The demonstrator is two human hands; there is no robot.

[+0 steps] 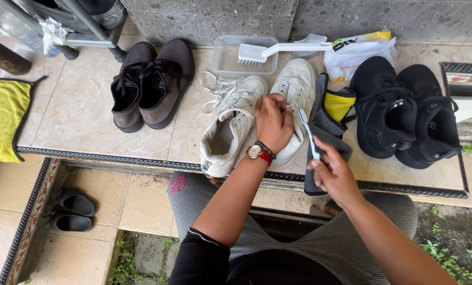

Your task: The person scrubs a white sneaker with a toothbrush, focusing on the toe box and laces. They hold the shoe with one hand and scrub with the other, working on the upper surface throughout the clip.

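Your left hand point(273, 124) lies on the right white shoe point(297, 89), fingers curled together and pressed down on its lacing area near the tongue; the shoe's heel end is hidden under your palm and wrist. A red-strapped watch point(256, 152) sits on that wrist. Your right hand point(333, 174) pinches a toothbrush point(307, 134) by the lower handle, thumb and fingers clamped on it. The brush rises up and to the left, its bristled head just beside your left fingertips and the shoe's edge; whether it touches the shoe, you cannot tell. The left white shoe point(228, 126) lies close against the first one, laces loose. A grey cloth point(323, 129) with a yellow patch lies under the toothbrush, between the white and black shoes point(405, 113). Behind, a scrub brush point(278, 51) rests on a clear tray point(225, 58). Brown shoes point(151, 84) stand well to the left.
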